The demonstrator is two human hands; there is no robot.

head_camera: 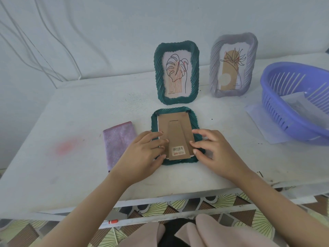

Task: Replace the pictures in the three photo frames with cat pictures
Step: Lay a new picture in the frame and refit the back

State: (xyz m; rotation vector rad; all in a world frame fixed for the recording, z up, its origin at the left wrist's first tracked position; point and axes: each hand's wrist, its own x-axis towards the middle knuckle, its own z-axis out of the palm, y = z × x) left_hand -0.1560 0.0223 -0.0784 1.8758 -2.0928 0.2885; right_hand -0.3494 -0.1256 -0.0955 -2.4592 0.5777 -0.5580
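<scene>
A dark green frame lies face down on the white table, its brown cardboard back and barcoded stand facing up. My left hand rests on the frame's left side with its fingers on the cardboard back. My right hand touches the right side, fingertips at the back's edge. Behind it, a second green frame stands upright with a leaf line drawing. A grey-lilac frame stands to its right with a flower drawing.
A purple folded cloth lies left of the flat frame. A blue plastic basket holding papers sits at the right on a white sheet. Cables hang on the wall at the left. The table's front edge is near me.
</scene>
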